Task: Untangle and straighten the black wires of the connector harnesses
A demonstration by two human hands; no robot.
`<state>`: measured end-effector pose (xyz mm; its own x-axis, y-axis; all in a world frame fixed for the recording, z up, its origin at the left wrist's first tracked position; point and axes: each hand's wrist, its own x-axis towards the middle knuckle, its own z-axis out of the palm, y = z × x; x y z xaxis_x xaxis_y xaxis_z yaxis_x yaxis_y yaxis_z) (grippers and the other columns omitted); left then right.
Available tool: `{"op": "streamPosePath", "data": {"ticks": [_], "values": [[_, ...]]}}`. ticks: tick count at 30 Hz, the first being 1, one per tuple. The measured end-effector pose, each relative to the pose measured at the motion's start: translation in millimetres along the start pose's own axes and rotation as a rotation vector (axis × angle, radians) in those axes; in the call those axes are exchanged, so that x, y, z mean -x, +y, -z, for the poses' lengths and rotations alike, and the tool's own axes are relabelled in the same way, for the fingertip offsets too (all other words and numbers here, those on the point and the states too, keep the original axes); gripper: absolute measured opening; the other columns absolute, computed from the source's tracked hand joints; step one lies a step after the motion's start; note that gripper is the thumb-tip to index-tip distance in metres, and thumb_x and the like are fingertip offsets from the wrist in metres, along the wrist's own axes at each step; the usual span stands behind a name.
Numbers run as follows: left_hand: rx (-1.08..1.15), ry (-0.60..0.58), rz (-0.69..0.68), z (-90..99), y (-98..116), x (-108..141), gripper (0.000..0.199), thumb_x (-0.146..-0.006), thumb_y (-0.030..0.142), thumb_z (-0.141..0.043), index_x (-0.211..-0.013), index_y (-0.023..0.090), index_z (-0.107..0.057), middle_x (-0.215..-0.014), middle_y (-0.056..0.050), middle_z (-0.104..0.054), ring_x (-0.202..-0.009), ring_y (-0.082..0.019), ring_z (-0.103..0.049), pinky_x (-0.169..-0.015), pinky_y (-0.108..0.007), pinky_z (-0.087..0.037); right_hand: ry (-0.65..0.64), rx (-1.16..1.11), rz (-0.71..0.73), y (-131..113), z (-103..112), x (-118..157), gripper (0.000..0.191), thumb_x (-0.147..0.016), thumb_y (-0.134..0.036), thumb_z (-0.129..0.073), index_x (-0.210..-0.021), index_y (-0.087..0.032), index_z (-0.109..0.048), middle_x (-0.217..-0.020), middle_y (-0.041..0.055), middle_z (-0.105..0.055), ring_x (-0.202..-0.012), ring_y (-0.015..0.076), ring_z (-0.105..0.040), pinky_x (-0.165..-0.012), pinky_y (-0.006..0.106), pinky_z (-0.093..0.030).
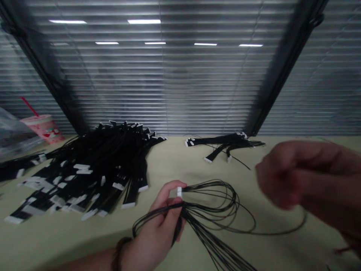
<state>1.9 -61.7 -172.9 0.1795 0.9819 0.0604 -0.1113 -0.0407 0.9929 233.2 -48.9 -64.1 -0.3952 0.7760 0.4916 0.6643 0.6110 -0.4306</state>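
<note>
My left hand [158, 222] is closed around a bundle of thin black wires [217, 218] above the table. Between its thumb and forefinger sits a white connector [179, 192], from which several wires loop out to the right and bend back. Other wires fan down toward the bottom edge. My right hand [293, 177], blurred by motion, is raised at the right with its fingers pinched together. One single black wire [278, 233] runs from the bundle up to this hand; its end is hidden there.
A large heap of black cables with white connectors [113, 154] covers the table's left side. A smaller group of black cables [222, 141] lies at the back. A pink cup with a red straw [46, 130] stands far left, by a clear plastic bag [14, 131]. Blinds [169, 75] rise behind.
</note>
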Motion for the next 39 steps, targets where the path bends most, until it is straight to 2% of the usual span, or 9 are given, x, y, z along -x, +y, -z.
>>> {"op": "streamPosePath", "data": {"ticks": [2, 3, 4, 6, 8, 19, 30, 33, 39], "values": [[0.022, -0.001, -0.012, 0.3, 0, 1, 0.032, -0.090, 0.047, -0.045, -0.109, 0.022, -0.039, -0.051, 0.011, -0.036, -0.037, -0.006, -0.032, -0.034, -0.014, -0.025, -0.210, -0.241, -0.102, -20, -22, 2, 0.020, -0.085, -0.028, -0.053, -0.068, -0.020, -0.061, -0.055, -0.0032, -0.059, -0.048, 0.0076, -0.053, -0.043, 0.016, -0.039], [0.031, -0.014, -0.019, 0.6, -1, 2, 0.030, -0.090, 0.046, -0.045, -0.109, 0.023, -0.039, -0.051, 0.010, -0.037, -0.037, -0.006, -0.032, -0.035, -0.014, -0.025, -0.197, -0.209, -0.128, -27, -33, 5, 0.019, -0.084, -0.019, -0.053, -0.066, -0.020, -0.059, -0.057, -0.0044, -0.059, -0.050, 0.0068, -0.053, -0.044, 0.016, -0.038], [0.035, -0.032, -0.025, 0.9, -1, 3, 0.029, -0.091, 0.045, -0.044, -0.109, 0.023, -0.039, -0.052, 0.010, -0.039, -0.038, -0.006, -0.033, -0.035, -0.014, -0.025, -0.169, -0.139, -0.084, -31, -44, 7, 0.017, -0.082, -0.014, -0.052, -0.067, -0.020, -0.059, -0.060, -0.0050, -0.059, -0.051, 0.0068, -0.052, -0.047, 0.017, -0.038], [0.038, -0.069, -0.037, 1.6, -1, 4, 0.025, -0.093, 0.043, -0.042, -0.109, 0.024, -0.040, -0.052, 0.009, -0.040, -0.039, -0.006, -0.034, -0.036, -0.014, -0.025, -0.046, 0.007, 0.039, -35, -61, 14, 0.015, -0.081, -0.013, -0.052, -0.069, -0.019, -0.057, -0.063, -0.0039, -0.059, -0.055, 0.0087, -0.052, -0.051, 0.022, -0.036], [0.049, -0.103, -0.040, 2.2, -1, 6, 0.023, -0.094, 0.043, -0.039, -0.108, 0.024, -0.041, -0.052, 0.009, -0.039, -0.039, -0.006, -0.033, -0.036, -0.014, -0.024, 0.027, 0.085, 0.141, -34, -70, 18, 0.015, -0.082, -0.013, -0.050, -0.070, -0.019, -0.056, -0.065, -0.0030, -0.058, -0.057, 0.0099, -0.051, -0.053, 0.024, -0.035], [0.026, -0.160, -0.042, 5.7, -2, 12, 0.021, -0.096, 0.042, -0.035, -0.108, 0.026, -0.043, -0.051, 0.008, -0.040, -0.041, -0.007, -0.033, -0.038, -0.015, -0.024, -0.002, 0.120, 0.204, -31, -71, 22, 0.018, -0.087, -0.013, -0.047, -0.073, -0.019, -0.057, -0.067, -0.0030, -0.057, -0.061, 0.0114, -0.051, -0.058, 0.026, -0.036], [0.021, -0.142, -0.015, 9.1, -9, 16, 0.021, -0.096, 0.041, -0.034, -0.111, 0.029, -0.042, -0.054, 0.008, -0.041, -0.043, -0.007, -0.033, -0.039, -0.016, -0.025, -0.029, 0.147, 0.230, -30, -72, 20, 0.018, -0.088, -0.013, -0.046, -0.073, -0.020, -0.056, -0.068, -0.0031, -0.056, -0.061, 0.0122, -0.050, -0.058, 0.028, -0.034], [0.008, -0.180, -0.016, 8.7, -5, 17, 0.022, -0.095, 0.043, -0.037, -0.109, 0.028, -0.045, -0.058, 0.007, -0.040, -0.046, -0.007, -0.034, -0.041, -0.016, -0.025, 0.014, 0.143, 0.206, -30, -71, 20, 0.016, -0.087, -0.013, -0.048, -0.075, -0.019, -0.056, -0.069, -0.0031, -0.056, -0.063, 0.0116, -0.051, -0.059, 0.027, -0.035], [-0.100, -0.256, 0.013, 9.2, 0, 17, 0.025, -0.094, 0.044, -0.039, -0.109, 0.028, -0.048, -0.057, 0.006, -0.038, -0.047, -0.008, -0.033, -0.041, -0.016, -0.024, -0.010, 0.142, 0.226, -32, -76, 21, 0.018, -0.088, -0.012, -0.047, -0.071, -0.019, -0.052, -0.065, -0.0033, -0.052, -0.057, 0.0115, -0.046, -0.054, 0.027, -0.032]]}}
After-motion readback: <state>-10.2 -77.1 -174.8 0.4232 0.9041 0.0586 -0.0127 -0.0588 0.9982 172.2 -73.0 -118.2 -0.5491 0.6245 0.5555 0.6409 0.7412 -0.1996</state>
